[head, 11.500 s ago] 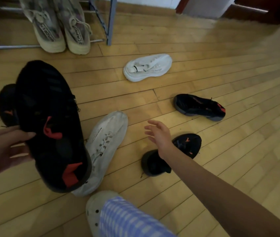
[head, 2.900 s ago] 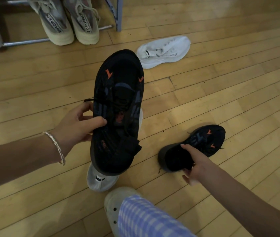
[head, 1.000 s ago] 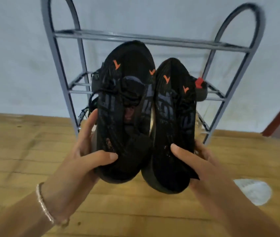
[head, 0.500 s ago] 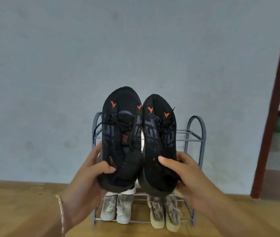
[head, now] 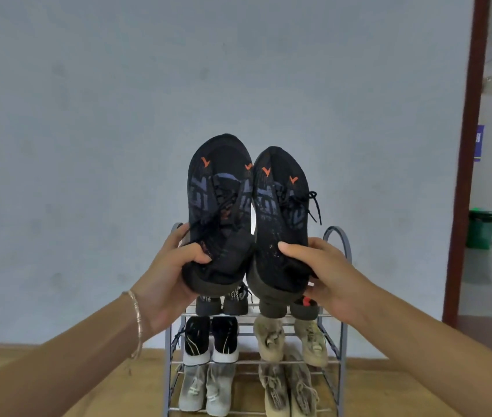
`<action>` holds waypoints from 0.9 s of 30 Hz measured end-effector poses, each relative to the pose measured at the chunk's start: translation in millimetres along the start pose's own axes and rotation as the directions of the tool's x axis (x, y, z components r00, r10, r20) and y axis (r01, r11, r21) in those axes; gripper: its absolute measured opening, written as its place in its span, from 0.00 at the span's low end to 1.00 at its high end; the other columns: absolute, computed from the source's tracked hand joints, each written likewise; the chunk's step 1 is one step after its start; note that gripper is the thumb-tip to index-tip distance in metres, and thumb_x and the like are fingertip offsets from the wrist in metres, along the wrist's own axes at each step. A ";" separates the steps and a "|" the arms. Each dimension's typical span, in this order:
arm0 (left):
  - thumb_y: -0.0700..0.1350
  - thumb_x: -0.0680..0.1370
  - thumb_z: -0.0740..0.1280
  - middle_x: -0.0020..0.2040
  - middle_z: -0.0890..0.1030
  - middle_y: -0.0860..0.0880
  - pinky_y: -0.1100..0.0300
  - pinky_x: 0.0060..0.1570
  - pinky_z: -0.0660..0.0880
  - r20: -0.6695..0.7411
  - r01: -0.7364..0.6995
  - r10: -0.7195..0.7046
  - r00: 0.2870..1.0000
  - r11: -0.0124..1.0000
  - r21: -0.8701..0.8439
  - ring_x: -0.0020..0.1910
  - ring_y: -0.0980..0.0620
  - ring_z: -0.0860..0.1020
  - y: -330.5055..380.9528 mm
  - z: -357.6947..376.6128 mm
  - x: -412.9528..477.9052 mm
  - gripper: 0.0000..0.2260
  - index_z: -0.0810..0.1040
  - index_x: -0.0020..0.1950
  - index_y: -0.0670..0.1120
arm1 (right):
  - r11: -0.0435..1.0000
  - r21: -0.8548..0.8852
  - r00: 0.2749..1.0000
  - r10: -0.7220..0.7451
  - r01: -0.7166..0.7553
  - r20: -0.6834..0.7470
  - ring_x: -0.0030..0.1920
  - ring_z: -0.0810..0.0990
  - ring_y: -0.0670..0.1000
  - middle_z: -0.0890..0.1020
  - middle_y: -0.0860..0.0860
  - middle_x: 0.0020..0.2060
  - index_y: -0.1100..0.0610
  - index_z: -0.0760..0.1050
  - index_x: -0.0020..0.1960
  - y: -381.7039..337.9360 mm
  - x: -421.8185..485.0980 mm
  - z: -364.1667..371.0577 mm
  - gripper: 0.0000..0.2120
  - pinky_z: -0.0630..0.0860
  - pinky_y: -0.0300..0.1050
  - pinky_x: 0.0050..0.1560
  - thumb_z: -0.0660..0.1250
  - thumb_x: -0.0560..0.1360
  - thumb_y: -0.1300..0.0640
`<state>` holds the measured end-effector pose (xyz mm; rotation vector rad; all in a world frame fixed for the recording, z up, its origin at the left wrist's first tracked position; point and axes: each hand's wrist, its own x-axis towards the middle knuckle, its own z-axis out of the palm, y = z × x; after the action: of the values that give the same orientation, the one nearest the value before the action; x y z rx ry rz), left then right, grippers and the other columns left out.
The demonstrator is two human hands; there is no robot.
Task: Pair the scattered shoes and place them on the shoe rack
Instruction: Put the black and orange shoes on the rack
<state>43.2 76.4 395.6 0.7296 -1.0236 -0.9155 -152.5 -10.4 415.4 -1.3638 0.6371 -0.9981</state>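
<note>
Two black knit shoes with orange marks are held up side by side, toes up, in front of the grey metal shoe rack. My left hand grips the heel of the left black shoe. My right hand grips the heel of the right black shoe. The shoes touch along their inner sides and hide the rack's top shelf. Loose laces hang from both.
The rack's lower shelves carry pairs: dark shoes, black-and-white sneakers, beige sneakers, and pale and tan pairs at the bottom. A grey wall stands behind. A dark red door frame and a green bin are at the right.
Over the last second my view lifted from close to the rack to farther back, and the pair stayed held together. Earlier my right hand picked the second black shoe off the floor.
</note>
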 end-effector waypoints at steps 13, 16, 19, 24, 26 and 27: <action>0.34 0.74 0.55 0.50 0.81 0.39 0.54 0.41 0.80 -0.355 0.129 -0.130 0.926 0.991 -0.028 0.43 0.45 0.79 -69.1 -121.9 205.4 0.14 0.73 0.58 0.39 | 0.984 0.032 0.985 0.171 -0.173 0.036 0.43 0.79 0.51 0.81 0.52 0.45 0.56 0.77 0.55 77.1 255.9 30.3 0.14 0.77 0.45 0.47 0.73 0.70 0.55; 0.37 0.78 0.57 0.37 0.79 0.43 0.63 0.31 0.76 -0.413 0.172 -0.098 0.905 0.974 0.147 0.33 0.50 0.77 -76.4 -156.6 266.7 0.06 0.74 0.46 0.41 | 0.992 -0.001 0.989 0.125 -0.125 0.085 0.42 0.78 0.50 0.79 0.52 0.43 0.55 0.75 0.55 82.8 324.8 40.3 0.14 0.75 0.43 0.42 0.71 0.72 0.52; 0.38 0.78 0.59 0.40 0.75 0.42 0.55 0.43 0.74 -0.549 0.277 -0.052 0.834 0.900 0.335 0.38 0.46 0.74 -93.7 -195.0 314.7 0.08 0.73 0.39 0.42 | 0.986 -0.105 0.986 0.137 -0.128 0.089 0.49 0.79 0.52 0.80 0.52 0.46 0.55 0.75 0.57 120.0 376.9 47.8 0.16 0.77 0.45 0.52 0.71 0.72 0.52; 0.43 0.74 0.59 0.48 0.80 0.45 0.57 0.50 0.76 -0.738 0.329 0.056 0.673 0.871 0.366 0.42 0.49 0.79 -139.7 -248.5 336.5 0.13 0.76 0.55 0.41 | 0.925 -0.342 0.982 0.186 -0.169 0.019 0.31 0.75 0.50 0.78 0.56 0.38 0.61 0.73 0.47 167.5 407.1 59.4 0.10 0.68 0.33 0.23 0.57 0.79 0.55; 0.46 0.79 0.55 0.49 0.78 0.43 0.58 0.48 0.69 -0.730 0.315 0.219 0.647 0.795 0.518 0.45 0.47 0.76 -151.7 -240.5 333.0 0.13 0.75 0.52 0.41 | 0.921 -0.359 0.989 0.141 -0.149 -0.050 0.25 0.75 0.53 0.76 0.58 0.34 0.64 0.71 0.45 167.7 413.2 64.0 0.12 0.64 0.36 0.17 0.53 0.79 0.59; 0.47 0.81 0.52 0.54 0.77 0.41 0.57 0.50 0.66 -0.672 0.301 0.327 0.664 0.706 0.641 0.50 0.44 0.76 -156.2 -232.6 328.0 0.16 0.74 0.55 0.40 | 0.924 -0.369 0.995 0.083 -0.100 -0.062 0.25 0.77 0.53 0.78 0.58 0.36 0.66 0.72 0.50 172.6 414.3 63.7 0.11 0.65 0.38 0.19 0.54 0.78 0.60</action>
<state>291.2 -265.1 306.4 1.6114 -0.5692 -0.0552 132.9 -351.4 327.4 -1.6287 0.9525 -0.8608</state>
